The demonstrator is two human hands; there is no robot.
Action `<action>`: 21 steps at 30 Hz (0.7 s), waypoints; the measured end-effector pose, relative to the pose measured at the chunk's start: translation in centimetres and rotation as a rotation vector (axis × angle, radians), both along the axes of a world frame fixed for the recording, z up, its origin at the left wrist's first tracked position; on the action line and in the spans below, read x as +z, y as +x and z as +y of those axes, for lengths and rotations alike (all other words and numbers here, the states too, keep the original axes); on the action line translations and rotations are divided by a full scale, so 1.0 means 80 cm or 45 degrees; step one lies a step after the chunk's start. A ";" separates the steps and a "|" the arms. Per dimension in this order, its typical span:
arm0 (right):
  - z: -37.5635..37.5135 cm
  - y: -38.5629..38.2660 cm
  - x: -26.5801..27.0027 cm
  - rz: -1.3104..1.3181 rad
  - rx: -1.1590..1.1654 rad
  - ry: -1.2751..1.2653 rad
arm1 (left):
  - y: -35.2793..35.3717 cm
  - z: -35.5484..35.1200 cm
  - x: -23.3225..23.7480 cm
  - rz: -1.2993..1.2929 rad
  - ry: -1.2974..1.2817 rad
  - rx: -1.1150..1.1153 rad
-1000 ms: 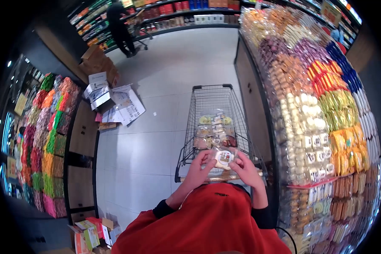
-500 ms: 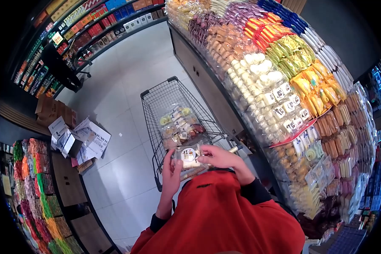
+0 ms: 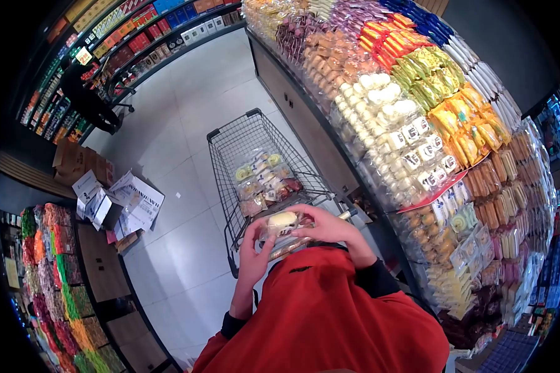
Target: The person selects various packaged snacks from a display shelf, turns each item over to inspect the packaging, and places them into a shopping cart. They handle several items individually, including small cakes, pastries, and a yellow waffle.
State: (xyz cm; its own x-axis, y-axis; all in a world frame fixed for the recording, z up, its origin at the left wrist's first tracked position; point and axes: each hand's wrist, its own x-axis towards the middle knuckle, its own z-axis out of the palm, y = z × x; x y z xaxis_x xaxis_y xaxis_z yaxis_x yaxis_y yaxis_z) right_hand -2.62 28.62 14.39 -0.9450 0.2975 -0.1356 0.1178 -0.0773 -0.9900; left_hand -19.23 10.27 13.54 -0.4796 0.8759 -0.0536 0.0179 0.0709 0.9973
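Centrally, two bare hands hold a small clear packet [image 3: 282,220] with a pale, rounded item inside, in front of a red top [image 3: 348,304]. The left hand [image 3: 252,248] is partly curled, gripping the packet's left side; the right hand [image 3: 323,225] is likewise half closed around its right side. The packet is above the near end of a wire shopping cart [image 3: 254,114], where other packs [image 3: 252,188] lie. To the right, wrapped snacks [image 3: 386,99] cover a long display.
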 end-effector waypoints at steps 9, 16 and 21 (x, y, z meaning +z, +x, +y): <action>0.009 -0.001 0.001 0.095 -0.065 0.373 | -0.001 0.019 0.002 0.243 0.041 -0.059; 0.061 0.000 -0.073 -0.239 -0.158 0.014 | 0.006 0.017 -0.106 0.303 -0.171 -0.070; 0.115 -0.027 -0.183 -0.375 -0.465 0.395 | 0.023 -0.006 -0.209 0.786 -0.458 -0.196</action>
